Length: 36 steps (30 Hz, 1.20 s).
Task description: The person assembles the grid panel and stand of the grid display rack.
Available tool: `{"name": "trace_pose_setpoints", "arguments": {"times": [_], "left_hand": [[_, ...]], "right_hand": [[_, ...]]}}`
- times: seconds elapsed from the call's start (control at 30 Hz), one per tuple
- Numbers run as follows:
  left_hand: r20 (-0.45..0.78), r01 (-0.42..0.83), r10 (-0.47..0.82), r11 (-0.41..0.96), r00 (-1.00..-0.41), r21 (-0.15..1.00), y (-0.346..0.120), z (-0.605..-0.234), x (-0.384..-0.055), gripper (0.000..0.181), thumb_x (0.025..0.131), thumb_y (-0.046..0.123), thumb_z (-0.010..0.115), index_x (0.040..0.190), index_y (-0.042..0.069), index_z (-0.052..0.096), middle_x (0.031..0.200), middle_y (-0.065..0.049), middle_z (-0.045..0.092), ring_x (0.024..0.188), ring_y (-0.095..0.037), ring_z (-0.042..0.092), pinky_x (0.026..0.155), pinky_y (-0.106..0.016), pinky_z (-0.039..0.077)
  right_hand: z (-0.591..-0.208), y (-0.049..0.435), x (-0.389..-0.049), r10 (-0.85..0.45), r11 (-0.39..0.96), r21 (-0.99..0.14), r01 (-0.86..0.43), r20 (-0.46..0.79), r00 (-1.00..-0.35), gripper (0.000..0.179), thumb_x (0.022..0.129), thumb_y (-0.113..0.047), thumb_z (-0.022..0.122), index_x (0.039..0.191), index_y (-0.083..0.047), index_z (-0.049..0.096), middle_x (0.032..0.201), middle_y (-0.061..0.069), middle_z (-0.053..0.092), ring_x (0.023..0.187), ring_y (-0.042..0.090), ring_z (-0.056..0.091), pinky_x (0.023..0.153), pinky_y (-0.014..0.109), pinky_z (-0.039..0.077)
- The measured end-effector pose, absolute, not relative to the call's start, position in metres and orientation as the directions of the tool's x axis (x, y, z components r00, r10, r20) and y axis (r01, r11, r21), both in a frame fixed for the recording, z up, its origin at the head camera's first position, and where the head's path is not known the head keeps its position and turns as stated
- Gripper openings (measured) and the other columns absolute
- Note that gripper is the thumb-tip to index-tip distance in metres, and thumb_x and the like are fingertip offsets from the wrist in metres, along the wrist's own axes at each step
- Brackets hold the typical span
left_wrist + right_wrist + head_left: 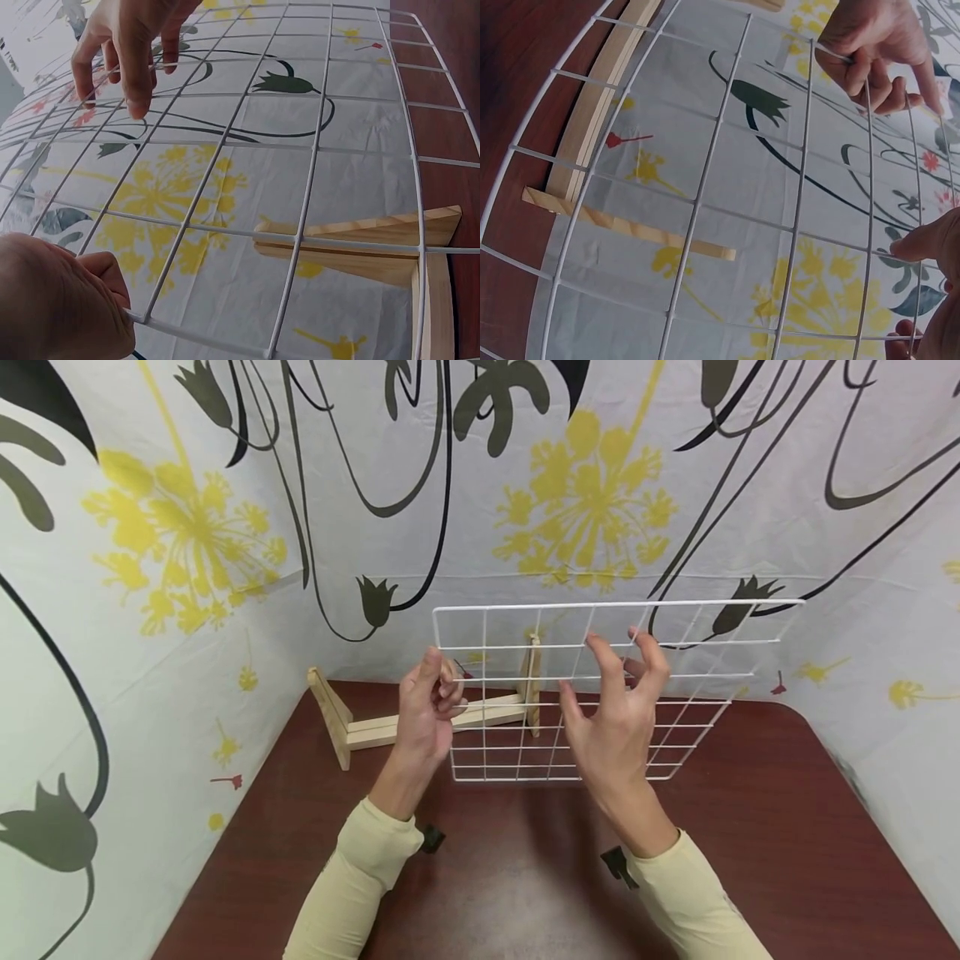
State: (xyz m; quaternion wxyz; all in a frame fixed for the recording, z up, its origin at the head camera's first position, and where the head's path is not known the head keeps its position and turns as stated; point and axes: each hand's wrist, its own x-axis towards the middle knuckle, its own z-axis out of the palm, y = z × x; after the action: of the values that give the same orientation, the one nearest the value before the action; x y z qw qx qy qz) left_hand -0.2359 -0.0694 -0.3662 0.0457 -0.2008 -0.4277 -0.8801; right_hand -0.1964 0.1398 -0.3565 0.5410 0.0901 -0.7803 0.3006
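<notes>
A white wire grid panel (517, 678) is held tilted above the table. My left hand (429, 700) grips its left edge, thumb up and fingers curled round the wire. Over the panel's middle, my right hand (618, 714) has its fingers and thumb spread, the tips at the wires. In the right wrist view, the thumb lies against a wire and a fingertip shows behind another. Behind the panel stands a light wooden stand (371, 732), a crossbar between two slanted end pieces. The grid partly covers it in the head view.
The dark red-brown table (480, 877) has rounded far corners. White cloth (420, 552) with yellow, green and black plant prints hangs at the back and both sides. Dark straps (619, 867) show by the wrists.
</notes>
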Motion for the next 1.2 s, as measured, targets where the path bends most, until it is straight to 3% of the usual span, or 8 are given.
{"name": "trace_pose_setpoints", "arguments": {"times": [0.13, 0.4, 0.5, 0.63, 0.83, 1.03, 1.13, 1.2], "left_hand": [[0.391, 0.258, 0.082, -0.625, -0.917, 0.737, -0.068, -0.367, -0.235, 0.048, 0.090, 0.051, 0.060, 0.066, 0.012, 0.044, 0.060, 0.003, 0.034, 0.050, -0.012, 0.021, 0.044, -0.021, 0.014], [0.423, 0.318, 0.045, -0.590, -0.905, 0.742, -0.071, -0.370, -0.235, 0.042, 0.096, 0.045, 0.054, 0.076, 0.009, 0.058, 0.062, 0.001, 0.046, 0.049, -0.012, 0.029, 0.043, -0.022, 0.021], [0.485, 0.378, 0.069, -0.535, -0.872, 0.755, -0.073, -0.373, -0.234, 0.040, 0.099, 0.039, 0.049, 0.079, 0.006, 0.060, 0.063, -0.001, 0.050, 0.048, -0.014, 0.035, 0.040, -0.025, 0.024], [0.596, 0.512, 0.084, -0.426, -0.798, 0.746, -0.079, -0.377, -0.231, 0.036, 0.101, 0.027, 0.043, 0.087, -0.002, 0.059, 0.071, -0.007, 0.060, 0.050, -0.020, 0.049, 0.039, -0.032, 0.041], [0.707, 0.681, 0.043, -0.233, -0.706, 0.694, -0.100, -0.383, -0.231, 0.032, 0.099, 0.016, 0.041, 0.107, -0.009, 0.059, 0.098, -0.023, 0.067, 0.084, -0.034, 0.067, 0.074, -0.044, 0.057], [0.868, 0.850, -0.128, 0.181, -0.479, 0.495, -0.144, -0.378, -0.238, 0.032, 0.095, 0.007, 0.042, 0.115, -0.013, 0.058, 0.111, -0.029, 0.064, 0.115, -0.036, 0.058, 0.106, -0.042, 0.041], [0.899, 0.804, -0.232, 0.404, -0.372, 0.437, -0.173, -0.379, -0.243, 0.038, 0.094, 0.016, 0.050, 0.117, -0.012, 0.059, 0.116, -0.029, 0.063, 0.121, -0.039, 0.054, 0.112, -0.044, 0.036], [0.880, 0.736, -0.301, 0.485, -0.367, 0.472, -0.191, -0.384, -0.245, 0.045, 0.094, 0.026, 0.055, 0.122, -0.009, 0.058, 0.122, -0.026, 0.061, 0.126, -0.037, 0.051, 0.114, -0.042, 0.032]], "right_hand": [[-0.356, 0.141, -0.199, 0.220, 0.799, -0.395, -0.453, 0.893, -0.392, 0.053, 0.076, -0.016, 0.078, 0.125, -0.019, 0.060, 0.141, 0.013, 0.039, 0.092, 0.031, 0.055, 0.071, 0.042, 0.049], [-0.354, 0.143, -0.201, 0.248, 0.788, -0.422, -0.448, 0.884, -0.397, 0.048, 0.076, -0.020, 0.076, 0.122, -0.018, 0.061, 0.135, 0.014, 0.041, 0.093, 0.027, 0.058, 0.070, 0.039, 0.051], [-0.354, 0.145, -0.201, 0.260, 0.797, -0.428, -0.427, 0.880, -0.398, 0.046, 0.075, -0.018, 0.073, 0.120, -0.017, 0.061, 0.133, 0.014, 0.042, 0.091, 0.025, 0.058, 0.070, 0.039, 0.052], [-0.354, 0.146, -0.200, 0.286, 0.812, -0.439, -0.384, 0.873, -0.394, 0.045, 0.073, -0.017, 0.071, 0.117, -0.018, 0.062, 0.132, 0.013, 0.044, 0.088, 0.023, 0.058, 0.065, 0.039, 0.050], [-0.352, 0.149, -0.197, 0.307, 0.824, -0.447, -0.350, 0.869, -0.388, 0.051, 0.070, -0.017, 0.072, 0.119, -0.019, 0.061, 0.130, 0.012, 0.046, 0.085, 0.022, 0.060, 0.062, 0.039, 0.049], [-0.352, 0.155, -0.192, 0.332, 0.814, -0.469, -0.344, 0.860, -0.387, 0.057, 0.071, -0.019, 0.073, 0.126, -0.018, 0.059, 0.129, 0.012, 0.045, 0.083, 0.018, 0.059, 0.062, 0.031, 0.045], [-0.352, 0.159, -0.188, 0.330, 0.806, -0.474, -0.355, 0.857, -0.396, 0.057, 0.071, -0.018, 0.074, 0.125, -0.017, 0.059, 0.129, 0.013, 0.045, 0.084, 0.017, 0.059, 0.063, 0.024, 0.041], [-0.352, 0.162, -0.186, 0.327, 0.799, -0.476, -0.368, 0.857, -0.399, 0.055, 0.070, -0.017, 0.074, 0.123, -0.016, 0.059, 0.129, 0.013, 0.045, 0.084, 0.017, 0.060, 0.064, 0.020, 0.040]]}}
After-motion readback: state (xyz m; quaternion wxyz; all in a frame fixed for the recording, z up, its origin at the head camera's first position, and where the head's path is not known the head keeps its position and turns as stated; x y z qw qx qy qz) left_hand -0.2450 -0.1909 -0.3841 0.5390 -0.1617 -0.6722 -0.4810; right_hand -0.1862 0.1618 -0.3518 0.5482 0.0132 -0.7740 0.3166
